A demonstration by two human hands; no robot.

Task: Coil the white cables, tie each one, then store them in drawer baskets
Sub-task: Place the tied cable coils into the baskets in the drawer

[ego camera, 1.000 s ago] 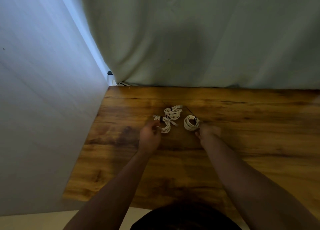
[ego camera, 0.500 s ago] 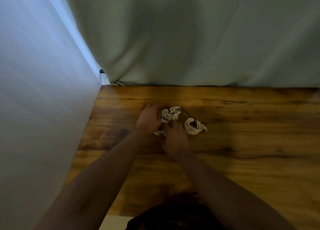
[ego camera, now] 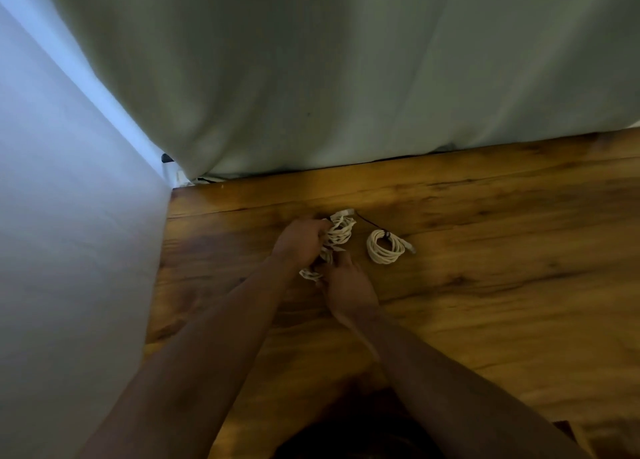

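Nearest, the right hand (ego camera: pixel 348 280) is laying its fingers against the ropy white cable bundle (ego camera: pixel 337 235), whether gripping I cannot tell, while the left hand (ego camera: pixel 299 242) is curling its fingers round those loops. Just right, a round tied coil (ego camera: pixel 384 247) is lying apart on the glossy wood-grain tabletop (ego camera: pixel 485 285), open room beyond; a pale curtain (ego camera: pixel 346 78) is draping the far edge.
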